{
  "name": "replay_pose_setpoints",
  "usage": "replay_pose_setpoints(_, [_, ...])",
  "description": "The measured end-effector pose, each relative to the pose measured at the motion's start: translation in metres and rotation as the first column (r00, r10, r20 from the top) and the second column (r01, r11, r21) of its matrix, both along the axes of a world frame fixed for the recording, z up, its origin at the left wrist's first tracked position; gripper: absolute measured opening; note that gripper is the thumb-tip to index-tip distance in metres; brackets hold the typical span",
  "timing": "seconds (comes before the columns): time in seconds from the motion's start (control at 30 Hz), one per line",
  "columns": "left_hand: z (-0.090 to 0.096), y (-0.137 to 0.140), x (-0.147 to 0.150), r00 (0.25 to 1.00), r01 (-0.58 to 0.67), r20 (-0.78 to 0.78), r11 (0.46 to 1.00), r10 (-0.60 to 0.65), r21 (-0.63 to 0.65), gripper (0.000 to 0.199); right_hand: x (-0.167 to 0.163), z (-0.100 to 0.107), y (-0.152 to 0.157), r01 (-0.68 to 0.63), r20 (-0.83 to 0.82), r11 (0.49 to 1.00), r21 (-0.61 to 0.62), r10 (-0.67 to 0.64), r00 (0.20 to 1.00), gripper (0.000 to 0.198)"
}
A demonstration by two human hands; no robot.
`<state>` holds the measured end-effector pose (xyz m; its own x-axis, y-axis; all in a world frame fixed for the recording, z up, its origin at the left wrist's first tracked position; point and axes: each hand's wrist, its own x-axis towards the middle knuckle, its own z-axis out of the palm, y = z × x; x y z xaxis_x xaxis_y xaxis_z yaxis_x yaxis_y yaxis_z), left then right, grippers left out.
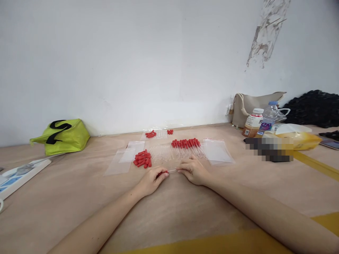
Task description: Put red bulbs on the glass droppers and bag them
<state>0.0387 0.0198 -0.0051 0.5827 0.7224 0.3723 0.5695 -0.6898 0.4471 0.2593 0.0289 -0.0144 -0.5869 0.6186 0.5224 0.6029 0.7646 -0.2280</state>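
Observation:
My left hand [151, 181] pinches a red rubber bulb [166, 172], mostly hidden by the fingers. From it a thin clear dropper tube [172, 171] runs across to my right hand [194, 171], whose fingers are closed on its other end. How far the tube sits inside the bulb cannot be made out. Beyond my left hand lies a pile of loose red bulbs [143, 158]. Bare clear tubes [161, 153] are laid side by side to its right. Past my right hand, several droppers with red bulbs [185, 144] lie in a row, bulbs toward the wall.
Clear plastic bags [218, 151] [118, 164] flank the rows. More red bulbs [150, 134] lie near the wall. A green bag [67, 137] and a power strip [23, 178] are at left. Bottles [253, 123], a beige bag [241, 107] and a yellow packet [304, 141] stand at right.

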Motion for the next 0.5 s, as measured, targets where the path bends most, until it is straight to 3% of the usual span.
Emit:
replay_pose_setpoints(0.23, [-0.002,-0.001,0.001,0.995,0.056,-0.092,0.995,-0.048,0.082,0.020,-0.002,-0.001,-0.008,0.053,0.050,0.996,0.067,-0.057,0.997,0.021])
replay_pose_setpoints(0.5, [-0.003,-0.001,-0.001,0.989,0.082,-0.133,0.987,-0.063,0.139,0.016,-0.013,0.003,-0.013,0.091,0.106,0.993,-0.069,-0.083,0.991,0.025])
